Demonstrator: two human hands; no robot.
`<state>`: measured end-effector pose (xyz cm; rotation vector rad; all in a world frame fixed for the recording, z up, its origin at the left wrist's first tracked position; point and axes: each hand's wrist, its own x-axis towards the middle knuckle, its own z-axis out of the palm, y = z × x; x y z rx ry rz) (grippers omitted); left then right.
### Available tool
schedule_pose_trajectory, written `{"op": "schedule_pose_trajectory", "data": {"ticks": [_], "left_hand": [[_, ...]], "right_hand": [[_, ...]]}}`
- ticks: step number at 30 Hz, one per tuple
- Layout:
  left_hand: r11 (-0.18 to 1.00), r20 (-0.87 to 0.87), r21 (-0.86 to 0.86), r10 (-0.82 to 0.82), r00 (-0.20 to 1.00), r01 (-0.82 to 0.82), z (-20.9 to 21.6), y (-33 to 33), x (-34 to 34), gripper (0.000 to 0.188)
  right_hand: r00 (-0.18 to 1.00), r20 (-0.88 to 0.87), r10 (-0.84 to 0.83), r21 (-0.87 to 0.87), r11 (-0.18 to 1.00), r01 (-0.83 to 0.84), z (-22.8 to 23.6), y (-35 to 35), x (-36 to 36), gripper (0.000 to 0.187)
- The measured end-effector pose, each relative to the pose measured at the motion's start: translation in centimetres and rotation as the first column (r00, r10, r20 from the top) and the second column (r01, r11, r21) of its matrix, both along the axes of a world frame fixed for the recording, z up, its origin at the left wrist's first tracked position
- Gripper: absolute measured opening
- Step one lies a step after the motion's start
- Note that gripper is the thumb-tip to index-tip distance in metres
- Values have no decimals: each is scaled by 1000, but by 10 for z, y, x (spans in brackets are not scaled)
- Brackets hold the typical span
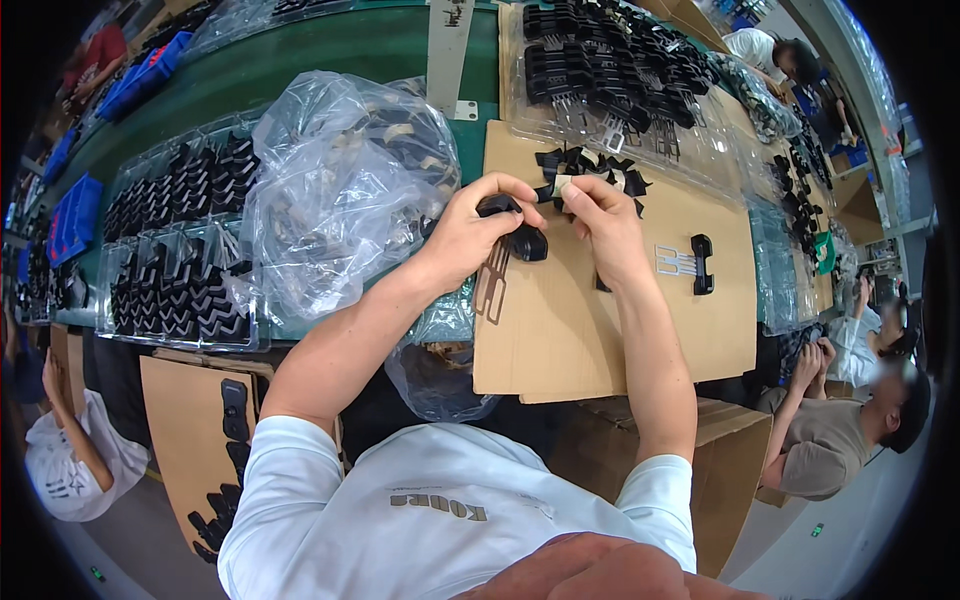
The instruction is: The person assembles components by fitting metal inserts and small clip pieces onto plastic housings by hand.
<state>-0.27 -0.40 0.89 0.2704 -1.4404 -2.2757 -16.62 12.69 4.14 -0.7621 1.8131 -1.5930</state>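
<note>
My left hand is closed around a black plastic part with flat metal prongs that point toward me. Close to its right, my right hand pinches a small pale piece between thumb and fingertips. What the piece is made of is hard to make out. Both hands are above a cardboard sheet. Just beyond them lies a loose heap of small black pieces, some with pale patches. A second black part with metal prongs rests on the cardboard to the right.
Clear trays of black pieces and a crumpled plastic bag stand at left. A stack of black pronged parts lies at the back right. A metal post rises at the back. People sit at both sides.
</note>
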Motion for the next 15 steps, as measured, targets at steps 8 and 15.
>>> {"op": "schedule_pose_trajectory", "data": {"ticks": [8, 15], "left_hand": [[998, 35, -40, 55, 998, -53, -2, 1, -2, 26], [982, 140, -182, 76, 987, -50, 0, 2, -2, 28]], "right_hand": [[892, 397, 216, -200, 969, -146, -14, -16, 0, 9], [826, 479, 296, -294, 941, -166, -28, -15, -9, 10]]}}
